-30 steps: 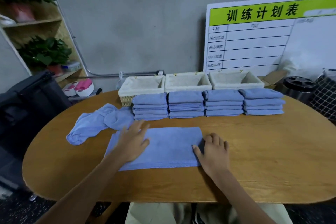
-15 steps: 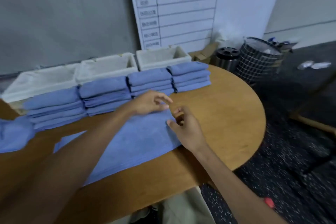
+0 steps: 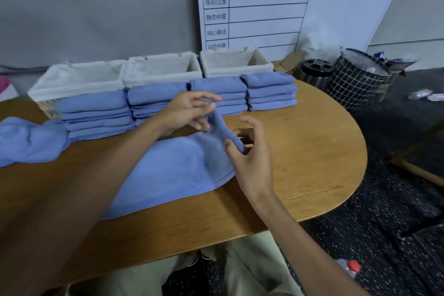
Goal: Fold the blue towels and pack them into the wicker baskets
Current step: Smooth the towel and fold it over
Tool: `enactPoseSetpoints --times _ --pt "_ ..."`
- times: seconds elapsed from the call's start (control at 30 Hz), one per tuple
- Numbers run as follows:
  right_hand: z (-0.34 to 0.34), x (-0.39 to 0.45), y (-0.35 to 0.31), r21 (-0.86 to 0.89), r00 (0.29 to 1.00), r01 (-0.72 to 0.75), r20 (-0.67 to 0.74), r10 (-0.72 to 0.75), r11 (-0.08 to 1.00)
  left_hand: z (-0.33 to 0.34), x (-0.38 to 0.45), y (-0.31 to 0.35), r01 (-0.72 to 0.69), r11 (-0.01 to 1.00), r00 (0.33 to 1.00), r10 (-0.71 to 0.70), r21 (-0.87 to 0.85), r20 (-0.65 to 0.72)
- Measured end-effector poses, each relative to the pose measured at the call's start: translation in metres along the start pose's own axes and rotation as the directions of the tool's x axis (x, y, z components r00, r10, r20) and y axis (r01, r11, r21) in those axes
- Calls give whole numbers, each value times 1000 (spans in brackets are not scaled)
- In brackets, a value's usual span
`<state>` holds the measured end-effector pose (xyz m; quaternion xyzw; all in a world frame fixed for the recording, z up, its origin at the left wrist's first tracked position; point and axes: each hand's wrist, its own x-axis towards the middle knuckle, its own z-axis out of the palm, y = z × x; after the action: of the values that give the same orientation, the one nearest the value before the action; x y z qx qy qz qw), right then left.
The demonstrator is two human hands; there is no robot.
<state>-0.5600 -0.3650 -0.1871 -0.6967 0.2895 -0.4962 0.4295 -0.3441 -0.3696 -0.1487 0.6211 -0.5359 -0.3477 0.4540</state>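
The step in hand looks like the next fold of the flat towel (image 3: 168, 170), taken from its right end; the left hand (image 3: 189, 113) pinches the far right corner and lifts it clear of the table (image 3: 312, 151), while the right hand (image 3: 252, 154) pinches the raised edge just below, thumb against the cloth and the other fingers spread loose; to do it well, both corners should rise together, the edge kept taut between the hands, then be carried leftward and laid square on the opposite edge, and smoothed flat; a slack middle would likely give a crooked fold; the towel is soft, pale blue terry with a stitched hem, lying lengthwise at the near side of the table, its right end peaked up between the hands; behind it stand four stacks of folded towels (image 3: 96, 115), touching side by side, in front of three lined wicker baskets (image 3: 163, 67), which look unfilled; a crumpled towel (image 3: 26, 142) waits at the left, unfolded
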Motion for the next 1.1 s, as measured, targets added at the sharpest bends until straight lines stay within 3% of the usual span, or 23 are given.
enactPoseSetpoints --times 0.17,0.47,0.67,0.77,0.83,0.9,1.0,1.07,1.1 --pt "44 -10 -28 -52 988 128 98 -122 990 -48 -42 15 142 959 989 -144 -246 9" --pt "129 -37 -63 -53 944 213 269 -191 976 -127 -124 18 100 962 986 -131 -253 -107" --pt "169 -60 -49 -185 869 304 455 -193 935 -142 -153 -21 202 978 958 -208 -51 -199" --pt "175 -70 -36 -271 781 313 618 -85 910 -131 -169 -53 295 952 940 -275 76 -202" --pt "170 -70 -38 -266 732 316 679 -55 911 -124 -175 -72 298 939 931 -247 169 -268" --pt "158 -62 -48 -179 793 258 601 -102 950 -118 -173 -77 250 919 913 -118 305 -392" --pt "139 -32 -49 -149 931 224 325 -166 963 -96 -163 -62 169 828 864 136 534 -484" --pt "134 -12 -36 -256 943 236 293 -157 937 -69 -156 -52 125 837 862 174 532 -475" --pt "134 -7 -26 -331 931 237 347 -116 914 -55 -154 -54 151 837 890 116 525 -442"
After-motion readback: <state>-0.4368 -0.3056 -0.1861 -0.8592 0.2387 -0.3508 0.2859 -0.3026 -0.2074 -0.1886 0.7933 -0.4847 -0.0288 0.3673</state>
